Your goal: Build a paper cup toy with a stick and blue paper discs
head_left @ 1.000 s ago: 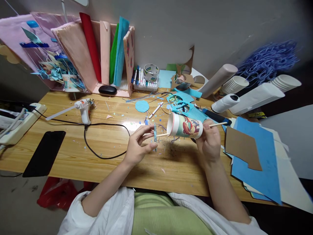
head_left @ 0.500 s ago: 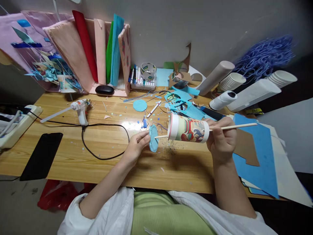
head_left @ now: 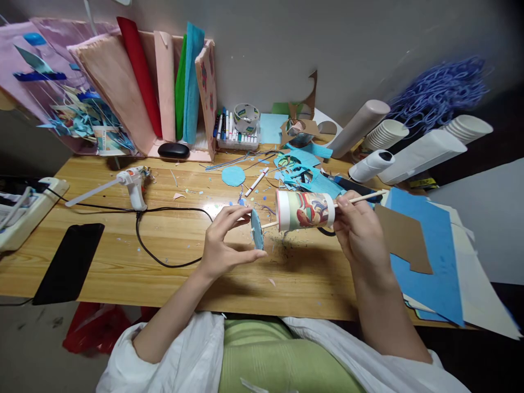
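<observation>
My left hand (head_left: 223, 240) spans a light-blue disc (head_left: 257, 229), fingers at its upper edge and thumb at its lower edge. The disc is nearly edge-on, and the tip of a wooden stick (head_left: 269, 225) shows on its left side. That stick runs through a paper cup (head_left: 305, 210) lying sideways in the air, its rim towards the disc and a colourful pattern around its side. Close to the cup's base, my right hand (head_left: 360, 229) pinches the stick, whose far end sticks out beyond the fingers. A gap separates disc and cup.
A glue gun (head_left: 134, 186) with its black cable (head_left: 172, 265) lies left, near a black phone-like slab (head_left: 69, 263). Behind are a blue circle (head_left: 233, 176), a marker (head_left: 257, 182) and blue scraps (head_left: 305, 169). Coloured sheets (head_left: 440, 256) and cups (head_left: 387, 135) stand right.
The stick has slid left, so less of it shows past my right hand and its tip passes the disc. My left hand went from pinching the disc's side to spanning it; the disc turned edge-on.
</observation>
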`<state>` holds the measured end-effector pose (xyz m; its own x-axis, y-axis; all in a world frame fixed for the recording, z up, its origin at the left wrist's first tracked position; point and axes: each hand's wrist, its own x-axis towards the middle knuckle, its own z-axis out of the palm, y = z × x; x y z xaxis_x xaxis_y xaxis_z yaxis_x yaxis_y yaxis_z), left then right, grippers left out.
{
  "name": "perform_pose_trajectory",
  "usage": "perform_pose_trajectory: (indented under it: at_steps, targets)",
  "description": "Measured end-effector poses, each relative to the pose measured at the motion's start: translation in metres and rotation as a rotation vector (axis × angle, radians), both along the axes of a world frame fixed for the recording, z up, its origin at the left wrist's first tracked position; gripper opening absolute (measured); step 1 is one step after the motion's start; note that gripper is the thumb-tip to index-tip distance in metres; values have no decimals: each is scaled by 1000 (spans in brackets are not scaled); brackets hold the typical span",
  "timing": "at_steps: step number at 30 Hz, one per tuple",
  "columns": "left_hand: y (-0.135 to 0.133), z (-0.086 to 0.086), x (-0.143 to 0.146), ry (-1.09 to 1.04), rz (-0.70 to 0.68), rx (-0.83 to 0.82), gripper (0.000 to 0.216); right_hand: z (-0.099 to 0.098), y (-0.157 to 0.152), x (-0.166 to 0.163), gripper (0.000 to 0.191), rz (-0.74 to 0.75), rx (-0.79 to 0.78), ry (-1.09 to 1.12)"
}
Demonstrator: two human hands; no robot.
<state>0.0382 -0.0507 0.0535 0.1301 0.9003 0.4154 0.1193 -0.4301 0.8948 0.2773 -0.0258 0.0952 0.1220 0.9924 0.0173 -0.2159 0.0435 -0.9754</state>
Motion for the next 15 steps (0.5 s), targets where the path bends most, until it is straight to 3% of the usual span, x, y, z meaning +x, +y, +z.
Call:
perform_pose_trajectory:
  at_steps: [5, 12, 15]
  targets:
    - [-1, 3, -2, 49, -26, 71, 75, -5, 1, 2, 26, 23, -103, 3]
    - [-8, 1, 9, -214, 113, -245, 54, -7, -8, -7, 22, -23, 121, -19]
    - [-9, 2, 11, -309, 89, -388, 53, -9, -9, -7, 21, -4, 231, -28]
